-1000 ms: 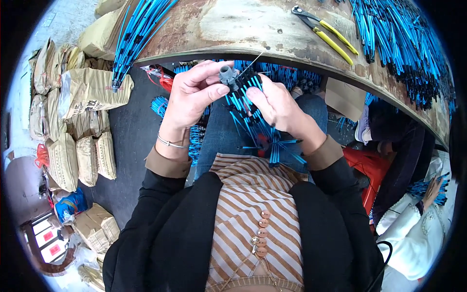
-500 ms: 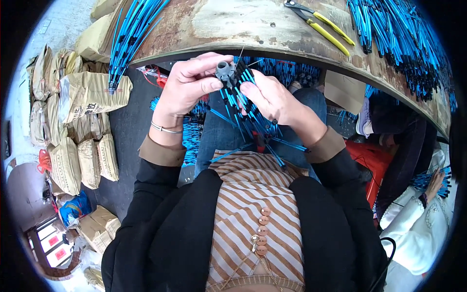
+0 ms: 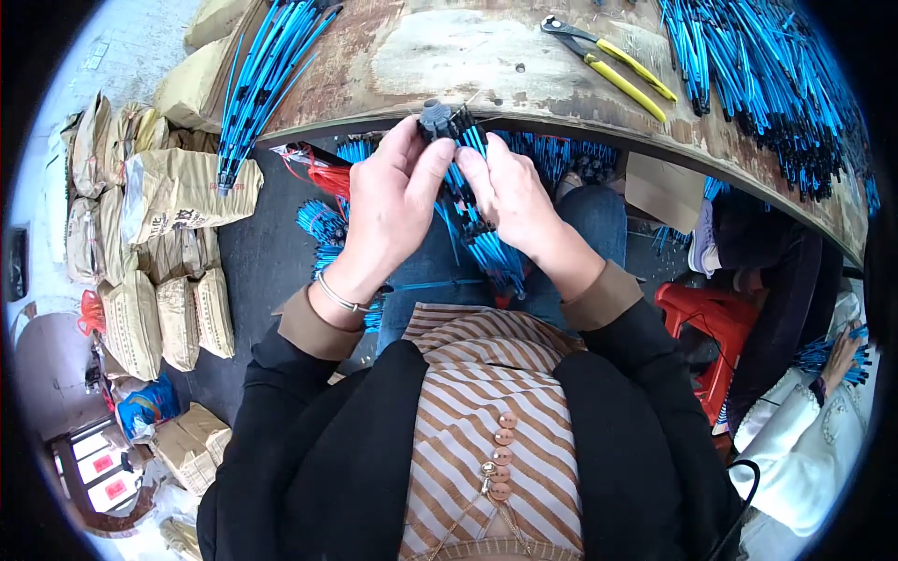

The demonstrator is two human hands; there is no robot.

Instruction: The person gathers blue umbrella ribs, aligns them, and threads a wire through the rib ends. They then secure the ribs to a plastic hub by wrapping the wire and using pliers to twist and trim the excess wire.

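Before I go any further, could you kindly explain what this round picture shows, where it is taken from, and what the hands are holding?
The picture comes from a wide fisheye camera worn on a person's head, looking down, so straight edges bend near the rim. No machine is involved: the left hand and right hand are the person's own, reaching up from dark sleeves. Together they hold a small grey-and-black connector piece with blue wires hanging from it over the lap. Ahead is a worn wooden table carrying yellow-handled pliers and bundles of blue wires. Paper sacks are stacked on the floor to the left. Another person's white sleeve shows at lower right.
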